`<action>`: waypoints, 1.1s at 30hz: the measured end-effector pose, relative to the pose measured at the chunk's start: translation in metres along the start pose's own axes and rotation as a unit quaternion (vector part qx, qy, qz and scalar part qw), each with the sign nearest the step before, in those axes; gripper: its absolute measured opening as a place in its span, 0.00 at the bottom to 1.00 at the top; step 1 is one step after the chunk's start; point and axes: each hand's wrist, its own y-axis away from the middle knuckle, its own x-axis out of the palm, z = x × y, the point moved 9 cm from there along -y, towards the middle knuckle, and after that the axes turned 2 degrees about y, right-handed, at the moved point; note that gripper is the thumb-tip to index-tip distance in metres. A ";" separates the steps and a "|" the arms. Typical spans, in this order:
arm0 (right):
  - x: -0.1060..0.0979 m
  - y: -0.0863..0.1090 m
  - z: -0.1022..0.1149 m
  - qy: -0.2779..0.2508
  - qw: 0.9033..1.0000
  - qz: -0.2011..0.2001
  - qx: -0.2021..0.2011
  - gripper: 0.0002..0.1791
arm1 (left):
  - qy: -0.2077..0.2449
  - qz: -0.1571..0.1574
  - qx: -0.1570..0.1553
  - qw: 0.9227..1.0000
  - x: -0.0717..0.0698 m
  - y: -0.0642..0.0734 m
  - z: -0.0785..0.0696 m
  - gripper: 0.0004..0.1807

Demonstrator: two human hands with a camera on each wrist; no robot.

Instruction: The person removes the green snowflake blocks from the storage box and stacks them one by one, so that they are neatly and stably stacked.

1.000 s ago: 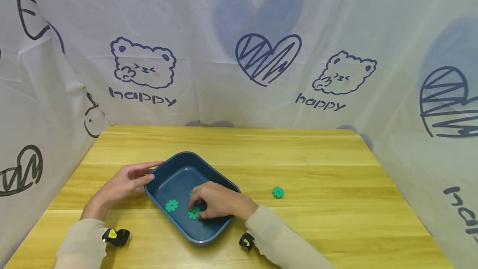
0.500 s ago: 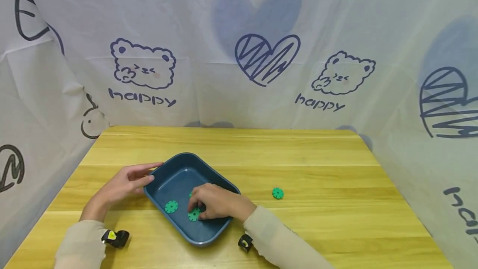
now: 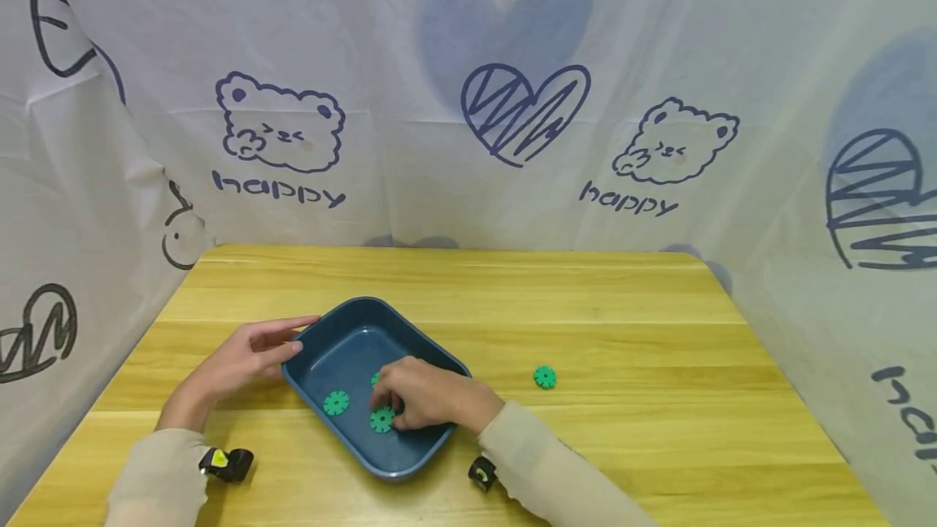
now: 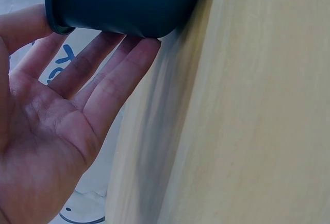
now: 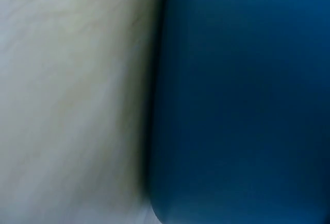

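A dark blue rectangular tub (image 3: 391, 474) sits turned at an angle on the table. My left hand (image 3: 237, 360) holds its left corner, thumb over the rim and fingers against the outer wall, as the left wrist view also shows (image 4: 56, 110). Inside the tub, my right hand (image 3: 424, 393) has its curled index finger and thumb at the edge of a green notched plastic disc (image 3: 381, 420). Left of it, a second green disc (image 3: 337, 403) lies on the tub floor. A third disc (image 3: 376, 379) is mostly hidden behind the right hand.
Another green disc (image 3: 545, 377) lies on the wooden table (image 3: 622, 307) to the right of the tub. White printed cloth (image 3: 410, 185) hangs behind the table and along both sides. The right wrist view is blurred, with the blue tub wall (image 5: 237, 100) filling half.
Both hands keep nearly the same pose. The disc at the right fingertips has shifted very slightly; the tub and the other discs stay in place.
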 end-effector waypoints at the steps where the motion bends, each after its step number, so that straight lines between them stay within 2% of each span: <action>1: 0.000 0.000 0.000 0.001 1.000 0.000 0.001 0.15 | 0.000 0.001 0.000 1.000 0.000 0.000 0.000 0.28; 12: -0.003 0.003 0.000 -0.007 1.000 -0.007 0.010 0.14 | -0.006 -0.001 -0.002 1.000 0.000 0.000 0.000 0.29; 18: -0.018 0.011 0.001 -0.040 0.998 -0.039 -0.001 0.14 | 0.003 0.002 0.000 1.000 0.000 0.000 0.000 0.29; 22: -0.031 0.020 0.002 -0.051 0.997 -0.055 -0.009 0.14 | 0.002 0.001 0.000 1.000 0.000 0.000 0.000 0.29; 33: -0.062 0.058 -0.011 -0.081 0.991 -0.106 0.011 0.13 | -0.002 -0.002 0.002 1.000 0.000 0.001 -0.003 0.28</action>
